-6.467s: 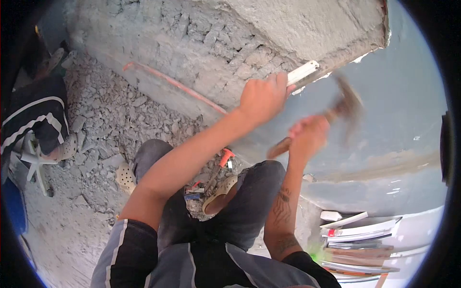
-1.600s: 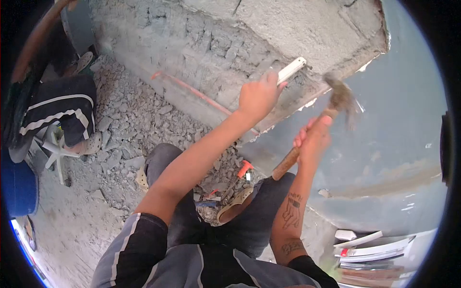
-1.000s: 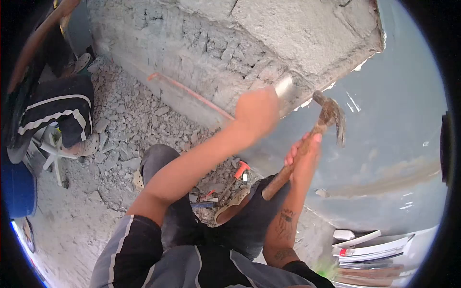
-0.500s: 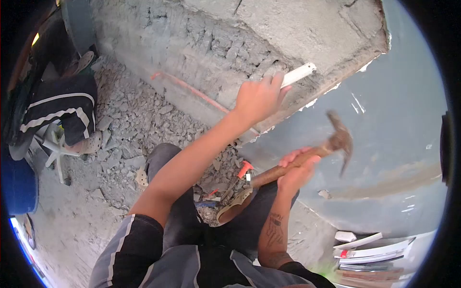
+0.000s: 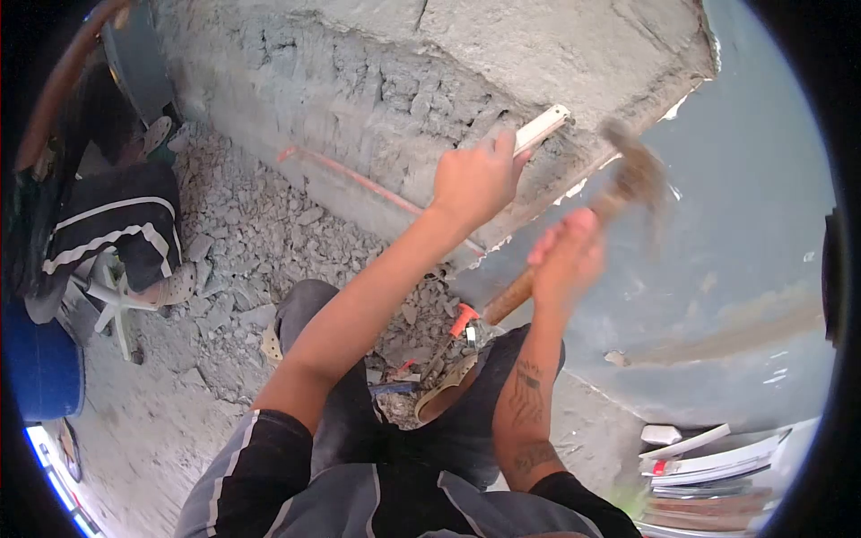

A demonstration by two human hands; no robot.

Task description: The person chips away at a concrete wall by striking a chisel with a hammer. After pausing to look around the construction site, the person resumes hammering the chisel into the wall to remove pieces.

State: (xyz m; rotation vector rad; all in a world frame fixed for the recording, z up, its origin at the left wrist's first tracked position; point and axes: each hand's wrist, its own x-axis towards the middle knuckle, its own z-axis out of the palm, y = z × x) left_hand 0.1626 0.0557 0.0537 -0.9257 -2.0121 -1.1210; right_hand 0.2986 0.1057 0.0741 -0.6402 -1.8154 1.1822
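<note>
Left hand [image 5: 475, 182]: closed around a white bar [image 5: 542, 130], over broken concrete [image 5: 413, 85].
Right hand [image 5: 569, 254]: wrapped round a hammer [image 5: 614, 199], before the grey wall [image 5: 726, 251].
Handling: hammer likely head-heavy, best gripped low; bar probably stiff, held mid-length.

The hammer [image 5: 622, 194], blurred, has apparently swung nearer the white bar [image 5: 542, 129].

Your left hand [image 5: 475, 184] grips a white bar [image 5: 541, 129] in front of the chipped concrete [image 5: 556, 54]. Your right hand [image 5: 567, 255], blurred, holds a wooden-handled claw hammer [image 5: 610, 202], its head apart from the bar. Below, an orange-handled tool [image 5: 464, 318] lies on grey rubble [image 5: 233, 206] near your right clog [image 5: 447, 394]. At your left, a blue barrel [image 5: 40, 368] stands near another person's striped trouser leg [image 5: 112, 215]; at lower right, long strips [image 5: 717, 462] are stacked.
</note>
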